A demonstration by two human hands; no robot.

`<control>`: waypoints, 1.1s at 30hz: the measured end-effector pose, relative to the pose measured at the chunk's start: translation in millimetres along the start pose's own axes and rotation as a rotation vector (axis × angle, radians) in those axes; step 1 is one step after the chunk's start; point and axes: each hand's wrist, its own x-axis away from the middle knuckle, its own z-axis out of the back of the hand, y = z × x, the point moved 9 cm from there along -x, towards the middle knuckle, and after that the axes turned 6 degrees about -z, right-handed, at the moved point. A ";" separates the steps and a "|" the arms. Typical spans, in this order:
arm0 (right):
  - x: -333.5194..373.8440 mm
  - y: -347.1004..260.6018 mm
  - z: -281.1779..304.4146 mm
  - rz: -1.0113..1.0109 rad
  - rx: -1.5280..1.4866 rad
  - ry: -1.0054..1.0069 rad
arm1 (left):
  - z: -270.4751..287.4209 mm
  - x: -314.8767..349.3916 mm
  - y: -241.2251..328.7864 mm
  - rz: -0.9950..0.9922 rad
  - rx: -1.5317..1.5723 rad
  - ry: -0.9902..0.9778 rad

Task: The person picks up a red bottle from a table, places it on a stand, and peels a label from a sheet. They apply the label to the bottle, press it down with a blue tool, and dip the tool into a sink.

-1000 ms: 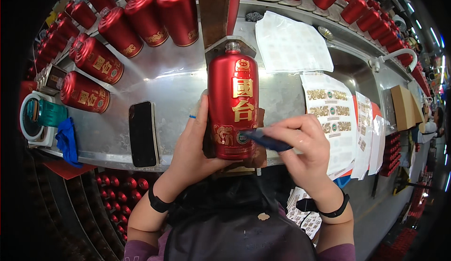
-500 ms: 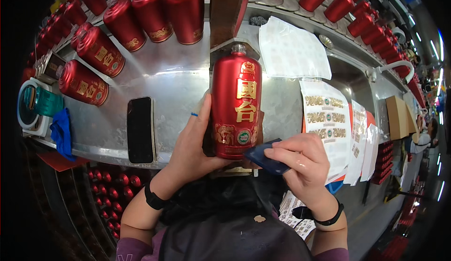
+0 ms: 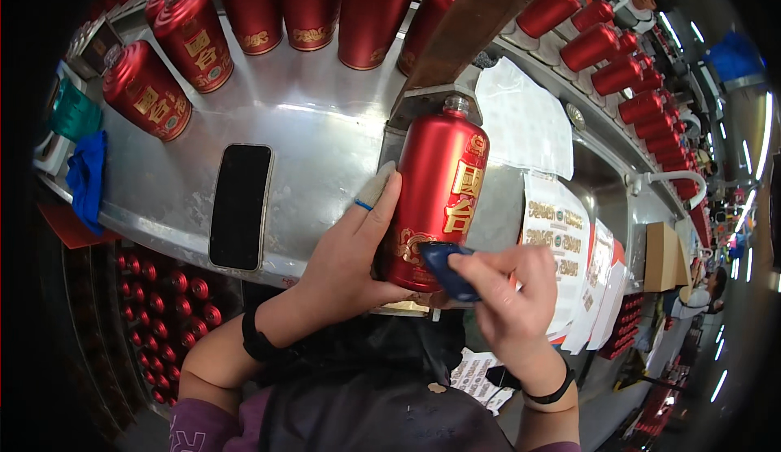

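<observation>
A red bottle (image 3: 429, 179) with gold lettering and a clear glass neck stands in front of me, leaning slightly. Wrapped round its lower left side is my left hand (image 3: 350, 257), which has a pale cover with a blue band on one finger. My right hand (image 3: 517, 297) pinches a dark blue flat scraper (image 3: 450, 273). Its edge lies against the gold decoration low on the bottle's front, covering part of it. White sheets with gold decals (image 3: 555, 248) lie to the right of the bottle.
Several red bottles (image 3: 374, 17) line the back of the metal table (image 3: 317, 151). A black phone (image 3: 241, 206) lies at left, near a blue cloth (image 3: 86, 179). A brown post (image 3: 480, 25) rises behind the bottle. A sink with a white faucet (image 3: 683, 179) is at right.
The scraper has moved from beside the bottle's lower right edge onto its lower front. The bottle's lettering has turned toward the right. The whole view has shifted and tilted.
</observation>
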 end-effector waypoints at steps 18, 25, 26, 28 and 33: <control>-2.9 26.8 1.5 -0.135 -0.095 0.063 | -2.4 4.2 -9.8 0.121 0.043 -0.070; 47.2 7.7 -9.7 0.027 -0.048 0.019 | -0.3 0.2 -7.7 0.056 0.088 -0.032; 49.4 11.0 -7.2 0.015 -0.047 0.029 | -3.2 -0.3 -7.4 0.050 0.087 -0.046; 46.8 13.5 -10.1 0.006 -0.109 -0.022 | -0.4 -0.5 -6.9 0.017 0.082 0.009; 27.3 6.3 4.3 0.012 -0.014 0.124 | -2.4 2.5 -10.6 0.124 0.049 -0.049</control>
